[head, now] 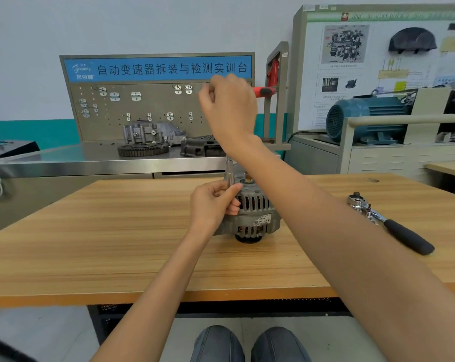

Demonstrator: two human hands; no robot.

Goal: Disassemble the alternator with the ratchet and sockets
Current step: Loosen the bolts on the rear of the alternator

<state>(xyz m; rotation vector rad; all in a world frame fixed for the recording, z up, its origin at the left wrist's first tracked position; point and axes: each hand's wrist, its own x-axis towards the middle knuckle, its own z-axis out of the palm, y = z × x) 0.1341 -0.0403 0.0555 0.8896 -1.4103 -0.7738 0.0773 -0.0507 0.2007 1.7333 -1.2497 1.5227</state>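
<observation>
Head camera looks forward and down – close over the table (116, 257).

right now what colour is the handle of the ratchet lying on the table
Black, with a shiny silver head and shaft; the ratchet shows clearly in the head view, lying untouched on the wooden table.

Bare forearms, no sleeves visible; hands (216, 202) ungloved; blue-grey denim jeans (250, 344) at knees.

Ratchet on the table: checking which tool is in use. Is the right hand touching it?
Apart. The head view shows the ratchet lying alone on the table, the right hand raised well above.
</observation>
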